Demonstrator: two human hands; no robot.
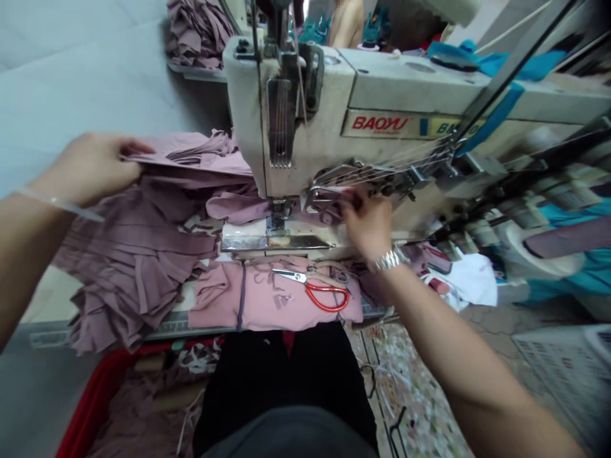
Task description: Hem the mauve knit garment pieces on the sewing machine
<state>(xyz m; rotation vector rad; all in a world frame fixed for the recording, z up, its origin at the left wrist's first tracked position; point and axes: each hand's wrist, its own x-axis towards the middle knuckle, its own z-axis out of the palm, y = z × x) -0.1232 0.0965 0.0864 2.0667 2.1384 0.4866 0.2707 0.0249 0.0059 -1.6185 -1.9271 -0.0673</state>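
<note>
My left hand (90, 168) grips the edge of a mauve cut fabric piece (186, 156) that lies on a heap of mauve fabric strips (133, 254), left of an industrial sewing machine marked BAOYU (305, 121). My right hand (367, 222), with a silver wristwatch (391, 259), reaches up to the metal thread guides (329, 191) beside the needle area; its fingertips are partly hidden there. The presser foot (279, 216) rests on the machine's steel plate (274, 242) with no hand on it. Red-handled scissors (310, 286) lie on pink fabric (272, 302) below.
A red plastic crate (102, 394) with mauve fabric stands at lower left. Another fabric heap (195, 35) sits on a shelf behind the machine. Thread lines and teal cloth (568, 267) lie to the right, and a patterned floor shows at lower right.
</note>
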